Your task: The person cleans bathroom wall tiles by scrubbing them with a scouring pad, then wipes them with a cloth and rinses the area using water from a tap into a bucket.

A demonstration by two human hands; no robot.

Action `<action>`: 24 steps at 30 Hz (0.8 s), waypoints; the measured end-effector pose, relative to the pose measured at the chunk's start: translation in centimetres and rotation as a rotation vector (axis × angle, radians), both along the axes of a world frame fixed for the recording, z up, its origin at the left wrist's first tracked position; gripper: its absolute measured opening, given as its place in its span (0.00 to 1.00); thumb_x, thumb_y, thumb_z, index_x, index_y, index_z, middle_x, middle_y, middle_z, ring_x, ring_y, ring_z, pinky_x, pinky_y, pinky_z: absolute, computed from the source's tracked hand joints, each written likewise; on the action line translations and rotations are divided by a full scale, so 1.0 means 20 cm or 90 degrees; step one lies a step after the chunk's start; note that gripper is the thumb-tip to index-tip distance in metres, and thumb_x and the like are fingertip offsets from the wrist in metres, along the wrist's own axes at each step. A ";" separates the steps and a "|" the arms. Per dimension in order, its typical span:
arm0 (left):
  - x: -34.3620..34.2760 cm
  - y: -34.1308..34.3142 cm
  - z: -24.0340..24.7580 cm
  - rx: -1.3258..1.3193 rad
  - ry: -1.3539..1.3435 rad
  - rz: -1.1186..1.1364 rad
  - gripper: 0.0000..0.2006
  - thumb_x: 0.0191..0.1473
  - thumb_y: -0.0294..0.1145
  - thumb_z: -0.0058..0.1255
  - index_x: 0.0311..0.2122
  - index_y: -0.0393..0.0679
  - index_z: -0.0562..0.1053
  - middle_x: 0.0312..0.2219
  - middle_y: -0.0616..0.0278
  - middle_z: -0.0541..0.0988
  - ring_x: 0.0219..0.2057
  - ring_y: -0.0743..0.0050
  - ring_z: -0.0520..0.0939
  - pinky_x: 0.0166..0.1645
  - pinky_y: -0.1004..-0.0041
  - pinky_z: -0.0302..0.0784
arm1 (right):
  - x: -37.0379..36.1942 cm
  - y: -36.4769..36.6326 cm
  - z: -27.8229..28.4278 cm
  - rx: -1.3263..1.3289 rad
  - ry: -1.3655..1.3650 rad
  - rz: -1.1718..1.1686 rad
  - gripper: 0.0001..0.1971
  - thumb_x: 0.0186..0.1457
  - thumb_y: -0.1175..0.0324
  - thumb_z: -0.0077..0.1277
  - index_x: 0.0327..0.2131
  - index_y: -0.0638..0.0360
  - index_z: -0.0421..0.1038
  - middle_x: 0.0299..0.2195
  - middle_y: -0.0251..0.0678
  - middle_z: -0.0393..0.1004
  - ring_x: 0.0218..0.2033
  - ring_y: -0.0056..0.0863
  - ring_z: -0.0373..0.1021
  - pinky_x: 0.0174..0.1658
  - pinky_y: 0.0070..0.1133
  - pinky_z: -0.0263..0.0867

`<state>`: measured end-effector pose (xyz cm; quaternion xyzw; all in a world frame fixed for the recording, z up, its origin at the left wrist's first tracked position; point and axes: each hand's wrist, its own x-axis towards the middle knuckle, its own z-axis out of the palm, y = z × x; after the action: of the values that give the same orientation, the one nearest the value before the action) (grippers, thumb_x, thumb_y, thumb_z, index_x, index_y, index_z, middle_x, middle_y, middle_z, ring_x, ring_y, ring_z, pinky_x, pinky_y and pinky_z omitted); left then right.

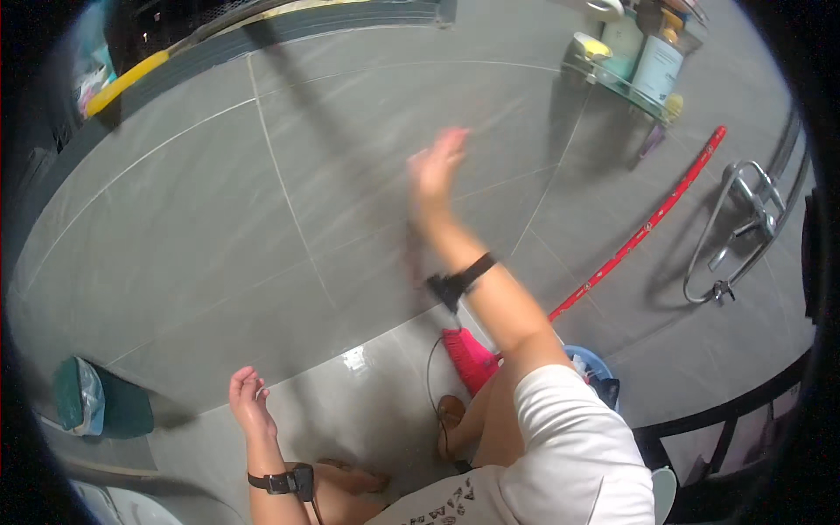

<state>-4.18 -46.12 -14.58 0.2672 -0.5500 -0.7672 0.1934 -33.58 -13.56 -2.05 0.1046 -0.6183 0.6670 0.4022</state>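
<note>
You're wearing a white short-sleeved tee point(569, 437), small dark print point(444, 506) running across the front. Right forearm point(503, 306) is carrying a black strap point(481, 268) with a chunky module point(447, 289); left forearm point(265, 453) is sporting a black band point(273, 483) plus rounded unit point(303, 481), thin dark cable point(316, 507) trailing off. Brown footwear point(451, 409) is showing.

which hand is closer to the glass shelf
The right hand, up by the grey wall; the left hand is lower in view, nearer the green bin.
</note>
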 end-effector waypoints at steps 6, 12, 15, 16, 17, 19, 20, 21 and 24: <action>-0.01 0.07 -0.01 0.039 -0.016 -0.037 0.09 0.52 0.30 0.47 0.40 0.47 0.70 0.32 0.71 0.72 0.32 0.80 0.72 0.35 0.79 0.66 | 0.15 -0.04 0.08 0.577 0.167 -0.094 0.42 0.55 0.60 0.48 0.64 0.62 0.32 0.65 0.56 0.30 0.65 0.54 0.31 0.64 0.46 0.24; 0.02 0.04 0.00 0.007 0.015 -0.050 0.08 0.52 0.29 0.46 0.39 0.49 0.71 0.32 0.73 0.72 0.32 0.80 0.72 0.35 0.79 0.66 | -0.08 0.38 0.70 -0.156 0.007 -0.019 0.39 0.61 0.48 0.35 0.64 0.61 0.32 0.66 0.51 0.31 0.66 0.46 0.29 0.65 0.41 0.23; -0.06 0.04 -0.04 0.004 0.000 -0.059 0.08 0.52 0.29 0.46 0.39 0.49 0.71 0.32 0.73 0.72 0.32 0.81 0.72 0.35 0.79 0.66 | 0.10 -0.18 0.57 0.439 0.224 -0.313 0.44 0.55 0.47 0.45 0.64 0.60 0.35 0.66 0.49 0.33 0.65 0.57 0.28 0.64 0.44 0.29; -0.06 0.04 -0.05 -0.003 -0.008 -0.056 0.08 0.51 0.29 0.46 0.39 0.49 0.71 0.32 0.73 0.73 0.32 0.81 0.72 0.35 0.79 0.66 | 0.20 -0.34 0.53 0.458 0.275 -0.211 0.45 0.52 0.45 0.47 0.64 0.59 0.38 0.66 0.48 0.33 0.65 0.55 0.27 0.65 0.44 0.29; -0.06 0.05 -0.04 -0.001 -0.008 -0.058 0.08 0.51 0.29 0.46 0.39 0.49 0.71 0.32 0.73 0.73 0.32 0.81 0.72 0.35 0.79 0.66 | 0.28 -0.40 0.49 0.620 0.272 -0.128 0.44 0.52 0.47 0.48 0.64 0.58 0.40 0.66 0.48 0.33 0.65 0.56 0.27 0.64 0.45 0.29; -0.06 0.04 -0.02 0.044 -0.027 -0.041 0.08 0.51 0.29 0.46 0.39 0.49 0.71 0.32 0.74 0.73 0.32 0.82 0.72 0.35 0.79 0.66 | 0.28 -0.41 0.48 0.783 0.270 -0.031 0.43 0.51 0.48 0.49 0.64 0.57 0.42 0.66 0.48 0.33 0.65 0.56 0.27 0.64 0.45 0.30; -0.04 0.04 0.01 0.053 -0.022 -0.030 0.08 0.51 0.29 0.46 0.39 0.49 0.71 0.32 0.74 0.73 0.32 0.82 0.72 0.35 0.79 0.66 | 0.20 -0.30 0.51 0.768 0.264 -0.065 0.42 0.52 0.49 0.49 0.64 0.57 0.42 0.66 0.48 0.33 0.65 0.55 0.28 0.64 0.45 0.31; 0.00 0.05 0.04 0.044 0.006 -0.036 0.08 0.51 0.30 0.46 0.38 0.50 0.71 0.31 0.74 0.73 0.32 0.82 0.72 0.35 0.79 0.66 | 0.14 -0.20 0.53 0.755 0.257 -0.090 0.41 0.52 0.51 0.49 0.64 0.58 0.43 0.66 0.48 0.33 0.66 0.55 0.28 0.64 0.45 0.32; 0.12 0.00 0.06 0.027 0.033 0.004 0.08 0.51 0.30 0.47 0.38 0.49 0.72 0.31 0.73 0.73 0.32 0.83 0.73 0.35 0.79 0.66 | -0.05 0.06 0.59 0.606 0.188 -0.198 0.39 0.58 0.56 0.44 0.63 0.66 0.37 0.65 0.52 0.30 0.67 0.46 0.26 0.65 0.41 0.24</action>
<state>-1.80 -46.05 -13.28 0.2531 -0.5275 -0.7847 0.2046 -34.65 -12.38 9.82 0.2762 -0.7979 0.2223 0.4874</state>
